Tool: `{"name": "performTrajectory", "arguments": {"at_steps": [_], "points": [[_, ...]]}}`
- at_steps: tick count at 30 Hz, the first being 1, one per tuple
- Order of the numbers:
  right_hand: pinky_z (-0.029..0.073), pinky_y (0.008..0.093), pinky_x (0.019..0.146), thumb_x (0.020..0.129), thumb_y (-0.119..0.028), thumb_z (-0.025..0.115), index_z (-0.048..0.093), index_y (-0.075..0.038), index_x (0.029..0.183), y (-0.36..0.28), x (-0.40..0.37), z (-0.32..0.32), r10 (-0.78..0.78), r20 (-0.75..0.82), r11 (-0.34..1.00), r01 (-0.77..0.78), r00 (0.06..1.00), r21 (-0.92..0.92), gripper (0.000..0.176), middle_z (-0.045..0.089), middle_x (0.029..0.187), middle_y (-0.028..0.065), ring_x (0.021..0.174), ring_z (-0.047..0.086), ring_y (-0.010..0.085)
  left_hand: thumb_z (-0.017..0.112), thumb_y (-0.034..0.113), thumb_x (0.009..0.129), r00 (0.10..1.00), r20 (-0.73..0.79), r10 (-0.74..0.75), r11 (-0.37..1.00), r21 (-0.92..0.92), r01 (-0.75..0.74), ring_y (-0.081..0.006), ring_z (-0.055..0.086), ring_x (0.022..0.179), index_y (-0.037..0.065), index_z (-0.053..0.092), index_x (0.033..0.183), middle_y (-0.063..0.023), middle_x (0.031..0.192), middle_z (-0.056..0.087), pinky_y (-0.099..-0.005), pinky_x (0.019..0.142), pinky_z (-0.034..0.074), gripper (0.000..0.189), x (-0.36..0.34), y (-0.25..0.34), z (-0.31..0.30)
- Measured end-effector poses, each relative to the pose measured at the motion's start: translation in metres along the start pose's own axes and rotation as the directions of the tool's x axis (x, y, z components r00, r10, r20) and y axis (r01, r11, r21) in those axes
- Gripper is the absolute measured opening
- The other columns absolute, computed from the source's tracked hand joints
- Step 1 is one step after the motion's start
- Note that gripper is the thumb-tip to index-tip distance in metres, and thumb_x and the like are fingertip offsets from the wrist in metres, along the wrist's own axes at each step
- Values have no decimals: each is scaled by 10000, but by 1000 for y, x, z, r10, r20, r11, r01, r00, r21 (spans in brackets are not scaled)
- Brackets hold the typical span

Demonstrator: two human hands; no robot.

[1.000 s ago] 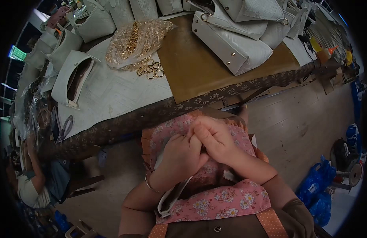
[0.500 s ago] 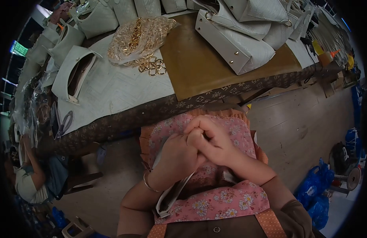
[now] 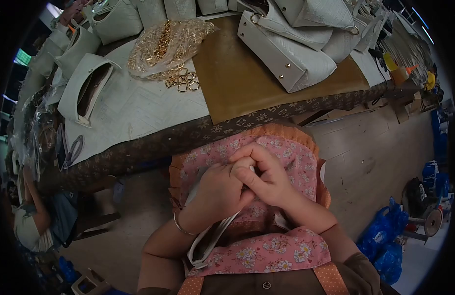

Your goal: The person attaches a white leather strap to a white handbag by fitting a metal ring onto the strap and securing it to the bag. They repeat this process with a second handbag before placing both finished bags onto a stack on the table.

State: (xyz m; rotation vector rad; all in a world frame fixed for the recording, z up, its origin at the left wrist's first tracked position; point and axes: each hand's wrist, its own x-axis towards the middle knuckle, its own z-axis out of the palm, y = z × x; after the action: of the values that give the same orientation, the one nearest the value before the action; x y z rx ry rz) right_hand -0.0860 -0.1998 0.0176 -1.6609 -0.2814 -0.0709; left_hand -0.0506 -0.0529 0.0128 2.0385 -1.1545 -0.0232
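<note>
My left hand point(image 3: 218, 191), with a bangle at its wrist, is closed above my lap, its fingers folded inward. Against it my right hand point(image 3: 264, 178) is closed too, its thumb and fingers curled around the left hand's fingertips. Whatever lies between the two hands is too hidden to make out. Beneath my left forearm, a white bag piece point(image 3: 203, 250) with an open edge rests on my lap. The pink floral apron point(image 3: 281, 246) spreads under both hands.
A table edge point(image 3: 188, 133) runs ahead of my lap. On top lie an open white bag point(image 3: 85, 89), a plastic bag of gold chains point(image 3: 163, 51), gold rings point(image 3: 183, 80), scissors point(image 3: 74, 151) and stacked white handbags point(image 3: 286, 54). A person point(image 3: 33, 221) is at left.
The whole view has shifted slightly, with the table's things a little farther left. My hands remain clasped together, nearly the same, the right fingers slightly re-set.
</note>
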Motion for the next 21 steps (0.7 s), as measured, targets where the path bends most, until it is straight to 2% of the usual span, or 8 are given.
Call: {"name": "performTrajectory", "arguments": {"at_steps": [6,10,13,15,16,18,19,21], "points": [[405,281,892,932,-131,460,417,37,1253,5,6,-14,48,204,925,-121,978,360,365,535,1117,82,1050,498,141,652,152,733,998,-59,-35,999,-14,34,-273,593,619,34,490,1086,-106,723,587,-362,552,454,406,-1,-6,-6],[379,307,943,929,-126,456,357,41,1309,10,12,-9,98,107,823,-141,989,551,426,505,1191,104,1122,466,174,632,125,764,982,-122,-147,983,-124,132,-273,590,597,34,489,1101,-100,709,588,-355,524,450,377,-2,-6,-16],[357,320,970,910,-165,501,352,29,1313,9,14,-9,197,90,891,-217,976,399,472,466,1242,113,1146,452,190,630,113,780,972,-94,-216,967,-158,199,-264,603,620,32,462,1178,-96,730,597,-352,552,464,439,-8,-16,-24],[341,339,977,853,-222,597,360,13,1311,0,13,-6,223,187,969,-238,957,66,567,415,1283,140,1164,435,222,633,112,786,979,-145,-146,986,-103,131,-258,615,662,35,403,1276,-94,769,602,-329,597,482,547,-12,-24,-26],[350,365,960,766,-245,697,341,-1,1316,-6,16,-4,142,225,977,-101,964,-185,699,390,1269,175,1162,421,280,633,112,786,977,-148,-152,985,-103,137,-258,615,662,35,403,1276,-94,769,602,-329,597,482,547,-14,-22,-30],[393,360,908,735,-257,724,331,3,1307,-1,11,11,112,240,965,-48,964,-259,741,390,1220,177,1110,447,290,637,127,793,928,-89,-362,858,-420,294,-278,616,783,58,386,1318,-122,856,614,-330,690,487,586,-19,-12,-41],[437,355,857,705,-270,750,321,8,1298,3,7,19,80,251,944,8,965,-331,783,391,1171,179,1059,473,299,637,127,793,927,-89,-364,857,-422,296,-278,616,783,58,386,1318,-122,856,614,-330,690,487,586,-18,-9,-46],[428,383,869,708,-238,739,303,13,1300,15,-2,29,157,281,959,-79,947,-271,777,382,1162,205,1062,463,354,663,127,768,949,-44,-311,890,-364,275,-295,593,886,56,424,1299,-137,920,612,-344,764,471,587,-18,-8,-54]]}}
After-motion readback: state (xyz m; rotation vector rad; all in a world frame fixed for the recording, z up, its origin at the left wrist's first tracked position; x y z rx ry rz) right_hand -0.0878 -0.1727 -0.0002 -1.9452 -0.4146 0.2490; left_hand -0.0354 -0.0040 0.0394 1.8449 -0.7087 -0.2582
